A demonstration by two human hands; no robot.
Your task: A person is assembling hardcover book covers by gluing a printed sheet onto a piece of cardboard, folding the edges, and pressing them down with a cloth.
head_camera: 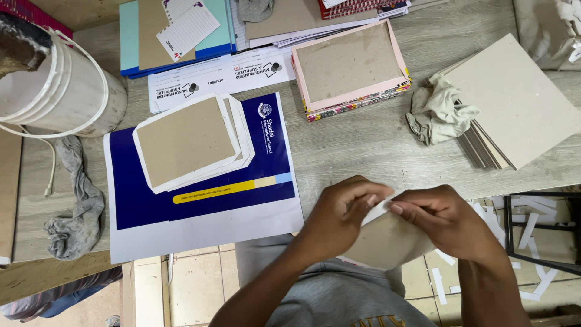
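Hands either side of board

Landmark: white bucket. A large blue, white and yellow printed sheet lies just right of and below it. Two white rectangular printed slips lie right of the bucket, above the sheet. A white lined card lies farther up.
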